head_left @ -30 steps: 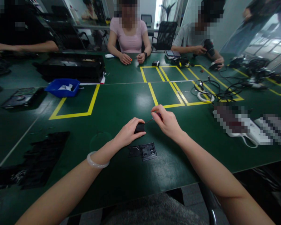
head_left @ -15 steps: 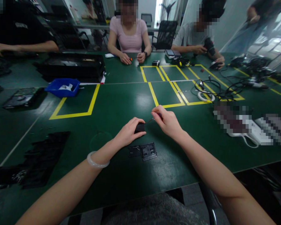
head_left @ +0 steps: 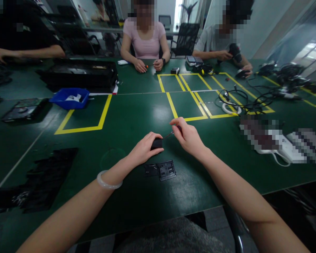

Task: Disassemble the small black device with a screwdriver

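Note:
My left hand [head_left: 146, 147] is closed around a small black box-shaped part [head_left: 157, 143], thumb on the near side and fingers on the far side. My right hand [head_left: 185, 135] grips a screwdriver [head_left: 168, 135] by its handle, which the fingers mostly hide. The thin metal shaft slants down to the left, and its tip meets the right end of the black part. Just in front of the hands, a flat black plastic piece [head_left: 167, 170] with slots lies on the green table, joined or touching a thinner black piece [head_left: 151, 170] on its left.
Stacked black parts [head_left: 52, 175] lie at left. Beyond them are a blue tray [head_left: 71, 99], a dark device [head_left: 26, 109] and a long black case [head_left: 79, 75]. Cables [head_left: 242, 96] and a white power strip [head_left: 284, 144] lie at right. Several people sit across the table [head_left: 137, 116].
Almost nothing differs. My right hand shifts very slightly at the screwdriver, while the left hand keeps the black part in place. A standing person at upper right has moved out of clear view.

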{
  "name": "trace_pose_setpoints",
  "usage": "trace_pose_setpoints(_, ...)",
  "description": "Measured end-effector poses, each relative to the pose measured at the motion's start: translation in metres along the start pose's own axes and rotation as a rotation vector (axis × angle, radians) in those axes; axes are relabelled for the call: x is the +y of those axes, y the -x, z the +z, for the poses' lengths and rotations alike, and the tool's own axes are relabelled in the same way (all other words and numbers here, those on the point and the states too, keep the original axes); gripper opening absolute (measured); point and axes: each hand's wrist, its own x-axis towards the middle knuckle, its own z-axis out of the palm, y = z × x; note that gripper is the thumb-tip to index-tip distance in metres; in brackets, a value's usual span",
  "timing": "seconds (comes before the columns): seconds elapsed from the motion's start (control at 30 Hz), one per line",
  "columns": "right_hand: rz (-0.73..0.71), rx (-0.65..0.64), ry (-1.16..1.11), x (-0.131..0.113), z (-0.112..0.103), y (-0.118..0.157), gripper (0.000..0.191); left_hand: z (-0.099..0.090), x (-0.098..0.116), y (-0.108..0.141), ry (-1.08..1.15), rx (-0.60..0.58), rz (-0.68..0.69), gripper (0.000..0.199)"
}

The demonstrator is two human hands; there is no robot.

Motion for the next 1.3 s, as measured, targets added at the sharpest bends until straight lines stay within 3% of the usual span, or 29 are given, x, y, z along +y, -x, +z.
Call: trace_pose_setpoints(1.3,0.0,-0.009,0.065,-0.0017,-0.0007,0.0009,0.019,0.0006,-0.0017,-0.0003,-0.003,-0.004,0.0,0.034)
